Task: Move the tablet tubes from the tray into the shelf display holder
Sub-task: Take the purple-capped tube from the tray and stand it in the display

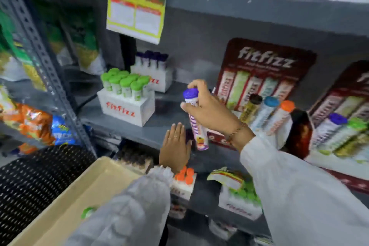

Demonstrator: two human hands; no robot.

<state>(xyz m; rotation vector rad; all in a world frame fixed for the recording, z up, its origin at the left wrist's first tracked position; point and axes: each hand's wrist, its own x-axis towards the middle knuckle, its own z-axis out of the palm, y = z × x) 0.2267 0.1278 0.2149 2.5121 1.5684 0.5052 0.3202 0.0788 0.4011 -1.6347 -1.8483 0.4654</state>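
My right hand [207, 109] grips a purple-capped tablet tube [196, 126] upright in front of the grey shelf, just left of the dark red display holder [265, 62]. That holder has tubes with brown, blue and orange caps leaning in its slots. My left hand [175, 147] lies flat, fingers together, against the shelf's front edge below the tube and holds nothing. The beige tray [79, 191] sits at the lower left with a green-capped tube [87, 212] in it, partly hidden by my left sleeve.
A white box of green-capped tubes [125, 94] and one of purple-capped tubes [152, 70] stand on the shelf to the left. A second red display holder [343, 126] is at the right. Orange-capped tubes [184, 175] sit on the shelf below. Snack bags hang at left.
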